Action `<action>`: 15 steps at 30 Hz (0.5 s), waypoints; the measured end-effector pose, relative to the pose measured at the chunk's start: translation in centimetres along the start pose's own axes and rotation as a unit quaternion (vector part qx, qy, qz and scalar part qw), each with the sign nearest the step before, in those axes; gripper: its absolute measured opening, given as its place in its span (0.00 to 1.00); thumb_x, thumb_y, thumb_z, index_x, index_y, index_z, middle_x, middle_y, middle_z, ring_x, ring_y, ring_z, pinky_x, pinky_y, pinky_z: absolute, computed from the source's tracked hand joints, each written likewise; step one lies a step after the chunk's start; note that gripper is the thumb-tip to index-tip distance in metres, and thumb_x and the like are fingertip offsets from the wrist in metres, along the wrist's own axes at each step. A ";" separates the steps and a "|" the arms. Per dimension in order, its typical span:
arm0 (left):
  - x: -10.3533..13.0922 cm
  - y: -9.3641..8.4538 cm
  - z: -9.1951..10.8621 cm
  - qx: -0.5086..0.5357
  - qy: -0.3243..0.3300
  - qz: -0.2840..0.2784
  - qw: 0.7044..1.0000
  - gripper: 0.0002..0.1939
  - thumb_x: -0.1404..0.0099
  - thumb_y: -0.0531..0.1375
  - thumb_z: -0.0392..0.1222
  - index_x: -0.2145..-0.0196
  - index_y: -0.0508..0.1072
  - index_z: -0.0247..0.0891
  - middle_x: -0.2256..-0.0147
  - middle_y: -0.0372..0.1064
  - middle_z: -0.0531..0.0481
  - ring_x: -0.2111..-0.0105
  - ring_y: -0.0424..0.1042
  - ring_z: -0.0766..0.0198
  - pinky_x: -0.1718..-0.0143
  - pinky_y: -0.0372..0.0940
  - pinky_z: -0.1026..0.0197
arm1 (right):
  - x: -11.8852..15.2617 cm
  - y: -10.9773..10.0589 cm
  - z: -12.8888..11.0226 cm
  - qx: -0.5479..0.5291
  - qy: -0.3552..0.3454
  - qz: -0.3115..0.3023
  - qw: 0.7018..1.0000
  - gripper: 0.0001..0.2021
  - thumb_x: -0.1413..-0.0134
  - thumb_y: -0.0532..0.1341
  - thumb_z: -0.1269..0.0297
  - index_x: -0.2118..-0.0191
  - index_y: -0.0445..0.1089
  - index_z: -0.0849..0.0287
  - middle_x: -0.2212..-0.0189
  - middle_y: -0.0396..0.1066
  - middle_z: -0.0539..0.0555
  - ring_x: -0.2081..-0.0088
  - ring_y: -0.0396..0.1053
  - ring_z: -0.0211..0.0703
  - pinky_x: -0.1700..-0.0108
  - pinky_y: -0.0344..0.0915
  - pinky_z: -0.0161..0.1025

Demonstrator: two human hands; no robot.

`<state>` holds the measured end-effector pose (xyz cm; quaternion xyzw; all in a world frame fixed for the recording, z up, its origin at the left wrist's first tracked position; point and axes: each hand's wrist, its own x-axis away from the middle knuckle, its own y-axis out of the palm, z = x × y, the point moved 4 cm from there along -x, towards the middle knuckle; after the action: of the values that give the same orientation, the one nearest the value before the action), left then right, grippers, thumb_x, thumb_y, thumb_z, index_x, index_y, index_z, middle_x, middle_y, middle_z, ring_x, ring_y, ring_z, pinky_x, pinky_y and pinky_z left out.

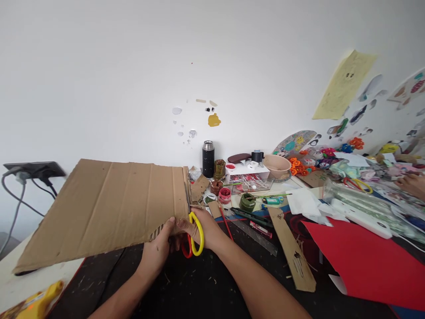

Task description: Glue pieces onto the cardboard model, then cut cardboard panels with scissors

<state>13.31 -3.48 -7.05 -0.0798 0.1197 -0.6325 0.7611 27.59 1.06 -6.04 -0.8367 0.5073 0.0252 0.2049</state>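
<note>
A large sheet of brown corrugated cardboard (109,204) is held up at a tilt on the left. My left hand (160,243) grips its lower edge near the right corner, thumb on the front face. My right hand (208,226) is wrapped round scissors (200,241) with one yellow and one red handle loop. The blades point upward along the cardboard's right edge, partly hidden, where a narrow strip is split from the sheet. How far the blades are apart I cannot tell. Both hands nearly touch below the corner.
Paint jars (225,195), a black flask (208,159) and a pink bowl (277,165) stand near the wall. Rightward lie a clear ruler (255,237), a cardboard strip (292,252) and red paper (368,266). A yellow glue gun (43,301) lies front left; another person's hand (411,184) is far right.
</note>
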 end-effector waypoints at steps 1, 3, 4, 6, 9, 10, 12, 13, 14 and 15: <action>0.0 0.0 -0.1 -0.001 0.001 -0.001 1.000 0.36 0.33 0.50 0.71 0.89 0.67 0.45 0.88 0.63 0.50 0.86 0.64 0.63 0.77 0.64 0.61 | 0.0 0.0 -0.1 -0.002 -0.002 0.000 1.000 0.31 0.40 0.62 0.28 0.56 0.80 0.54 0.63 0.80 0.58 0.52 0.79 0.58 0.54 0.76 0.45; 0.0 0.0 -0.3 0.003 0.002 0.002 1.000 0.36 0.32 0.50 0.69 0.89 0.67 0.45 0.88 0.63 0.50 0.86 0.64 0.63 0.78 0.64 0.61 | 0.0 0.0 -0.3 -0.010 -0.007 -0.001 1.000 0.31 0.40 0.61 0.27 0.56 0.80 0.54 0.63 0.80 0.58 0.52 0.79 0.58 0.53 0.76 0.46; -0.1 -0.1 -0.3 0.007 0.004 0.007 1.000 0.36 0.32 0.50 0.68 0.89 0.66 0.45 0.88 0.63 0.50 0.86 0.63 0.63 0.78 0.63 0.60 | 0.0 0.0 -0.4 -0.017 -0.008 -0.001 1.000 0.31 0.40 0.61 0.27 0.56 0.80 0.54 0.63 0.80 0.58 0.51 0.79 0.58 0.52 0.76 0.46; -0.1 -0.2 -0.4 0.005 0.015 0.015 1.000 0.35 0.32 0.52 0.67 0.89 0.66 0.45 0.89 0.63 0.51 0.87 0.62 0.63 0.79 0.63 0.60 | 0.1 0.1 -0.7 -0.039 -0.008 -0.002 0.999 0.32 0.39 0.60 0.27 0.56 0.80 0.53 0.62 0.81 0.58 0.51 0.79 0.58 0.49 0.75 0.47; -0.1 -0.5 -0.5 -0.015 0.029 0.025 0.999 0.34 0.32 0.54 0.66 0.88 0.67 0.45 0.88 0.63 0.52 0.86 0.63 0.63 0.76 0.65 0.61 | 0.2 0.2 -0.9 -0.070 -0.009 0.001 0.997 0.33 0.40 0.59 0.25 0.55 0.80 0.52 0.60 0.81 0.57 0.51 0.79 0.57 0.44 0.73 0.49; -0.1 -0.5 -0.5 -0.019 0.031 0.025 0.999 0.34 0.31 0.53 0.66 0.88 0.67 0.45 0.88 0.64 0.52 0.86 0.63 0.63 0.75 0.65 0.60 | 0.2 0.3 -0.9 -0.074 -0.010 0.002 0.997 0.33 0.40 0.60 0.26 0.55 0.80 0.52 0.60 0.81 0.57 0.51 0.79 0.57 0.43 0.73 0.49; -0.2 -0.6 -0.7 -0.016 0.030 0.027 0.999 0.34 0.31 0.53 0.66 0.88 0.67 0.45 0.88 0.63 0.52 0.86 0.63 0.63 0.75 0.66 0.60 | 0.3 0.4 -0.6 -0.070 -0.004 0.010 0.997 0.32 0.41 0.61 0.26 0.57 0.80 0.52 0.62 0.81 0.56 0.53 0.79 0.56 0.45 0.73 0.48; -0.2 -0.5 -0.8 -0.011 0.030 0.027 0.999 0.34 0.31 0.53 0.66 0.88 0.67 0.45 0.88 0.63 0.52 0.86 0.63 0.63 0.75 0.66 0.60 | 0.3 0.5 -0.3 -0.065 0.005 0.016 0.998 0.32 0.41 0.61 0.26 0.58 0.79 0.53 0.63 0.81 0.55 0.54 0.79 0.55 0.47 0.74 0.47; -0.3 -0.5 -0.9 -0.006 0.030 0.026 0.999 0.33 0.31 0.53 0.65 0.88 0.67 0.45 0.88 0.63 0.52 0.86 0.64 0.63 0.75 0.67 0.60 | 0.3 0.5 -0.1 -0.059 0.017 0.024 0.998 0.32 0.41 0.61 0.26 0.60 0.79 0.53 0.65 0.80 0.55 0.56 0.79 0.54 0.50 0.74 0.46; -0.3 -0.4 -0.9 -0.001 0.031 0.026 0.999 0.33 0.30 0.54 0.65 0.88 0.67 0.45 0.88 0.63 0.52 0.86 0.64 0.62 0.75 0.67 0.60 | 0.3 0.5 0.2 -0.052 0.030 0.033 0.998 0.32 0.40 0.60 0.26 0.61 0.78 0.54 0.66 0.79 0.54 0.58 0.78 0.53 0.52 0.75 0.45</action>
<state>12.64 -3.25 -7.77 -0.0573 0.1457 -0.6149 0.7729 27.32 0.62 -6.45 -0.8295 0.5382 0.0333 0.1452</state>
